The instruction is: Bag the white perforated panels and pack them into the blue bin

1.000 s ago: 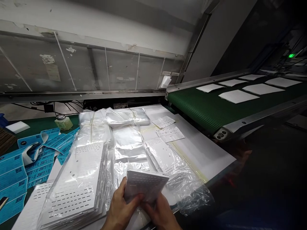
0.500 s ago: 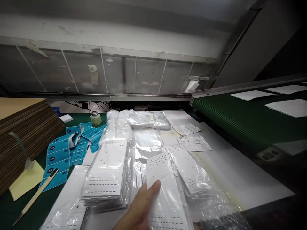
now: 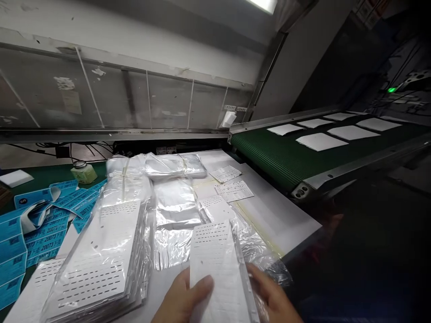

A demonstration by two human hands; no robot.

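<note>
the left hand [image 3: 180, 296] clamps a long white slotted sheet in a clear plastic sleeve [image 3: 213, 264], its thumb lying across the sheet's face near the lower end. the right hand [image 3: 272, 291] closes its fingers around the sleeve's right edge, so the two hands stand apart, one on each side. the sheet is tilted up above the near edge of the white tabletop [image 3: 283, 224]. just left of it lies a thick stack of bagged white slotted sheets [image 3: 97, 255], and ahead of it are a flat silver foil bag [image 3: 177, 206] and another sleeved white sheet [image 3: 215, 208]. near the tabletop's far edge are bundled silver bags [image 3: 175, 165] and two printed white paper slips [image 3: 234, 191]. beyond its left edge, on a green mat [image 3: 43, 177], lie bright blue printed labels [image 3: 43, 220] and a small glass jar with a metal lid [image 3: 83, 172]. to the right runs a green ribbed conveyor belt [image 3: 262, 154] carrying rectangular white paper sheets [image 3: 319, 141].
</note>
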